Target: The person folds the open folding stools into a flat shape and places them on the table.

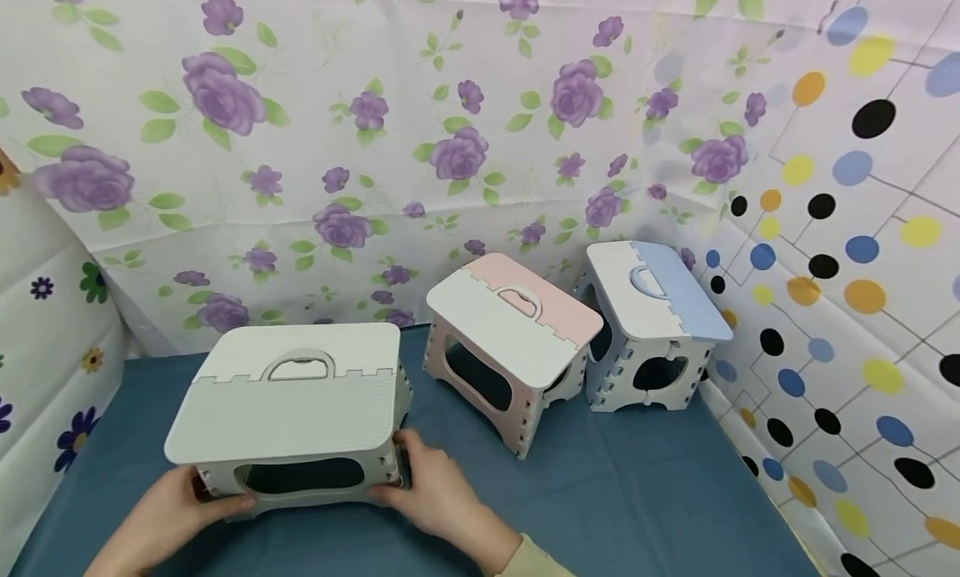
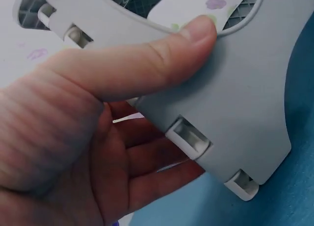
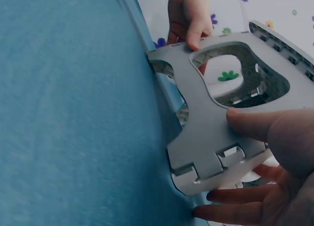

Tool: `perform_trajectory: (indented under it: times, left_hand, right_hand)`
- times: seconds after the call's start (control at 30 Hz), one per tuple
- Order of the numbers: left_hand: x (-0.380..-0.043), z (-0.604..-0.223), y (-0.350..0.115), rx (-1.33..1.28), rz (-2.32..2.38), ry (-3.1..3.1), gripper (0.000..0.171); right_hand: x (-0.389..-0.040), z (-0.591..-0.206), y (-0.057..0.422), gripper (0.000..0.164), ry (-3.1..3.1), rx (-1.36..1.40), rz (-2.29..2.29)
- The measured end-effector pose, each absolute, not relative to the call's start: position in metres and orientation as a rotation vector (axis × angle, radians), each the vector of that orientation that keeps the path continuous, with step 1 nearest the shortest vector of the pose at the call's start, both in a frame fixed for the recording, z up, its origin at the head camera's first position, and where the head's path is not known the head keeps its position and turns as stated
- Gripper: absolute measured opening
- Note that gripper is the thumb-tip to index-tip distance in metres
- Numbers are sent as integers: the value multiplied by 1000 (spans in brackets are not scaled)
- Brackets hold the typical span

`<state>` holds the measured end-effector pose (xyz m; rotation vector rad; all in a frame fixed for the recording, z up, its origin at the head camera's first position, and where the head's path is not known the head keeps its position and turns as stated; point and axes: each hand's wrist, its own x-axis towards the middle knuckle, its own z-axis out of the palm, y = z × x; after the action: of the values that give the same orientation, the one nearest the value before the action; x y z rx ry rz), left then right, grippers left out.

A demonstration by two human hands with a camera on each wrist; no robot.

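Note:
A grey-white folding step stool [image 1: 285,418] stands unfolded at the left of the blue-covered table, its top carrying a carry handle [image 1: 300,364]. At its near left corner, my left hand [image 1: 168,514] grips the side. The left wrist view has that thumb [image 2: 157,64] across the front panel by the oval opening, with the fingers behind the hinged edge. My right hand [image 1: 435,489] holds the near right corner. In the right wrist view its thumb [image 3: 255,123] presses the front panel, and its fingers [image 3: 240,201] reach around the side.
Right of centre stands a pink and white folding stool [image 1: 502,318], turned at an angle. Beside it, further right, is a blue and white one [image 1: 637,298]. Flowered cloth [image 1: 450,210] hangs behind the blue table [image 1: 615,494]; dotted cloth [image 1: 840,310] hangs at the right.

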<state>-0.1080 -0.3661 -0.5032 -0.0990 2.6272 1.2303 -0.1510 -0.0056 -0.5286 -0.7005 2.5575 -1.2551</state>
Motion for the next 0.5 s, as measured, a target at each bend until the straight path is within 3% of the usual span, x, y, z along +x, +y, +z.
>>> perform_trajectory:
  times: [0.23,0.5]
  left_hand:
    - [-108,-512,-369,-145,1141,2674,75]
    - [-108,-514,-371,-155,1143,2676,63]
  right_hand:
    - [-146,-531,-8,82,2635,-671,-1204]
    - [-144,-531,-10,87,2631,-622,-1211]
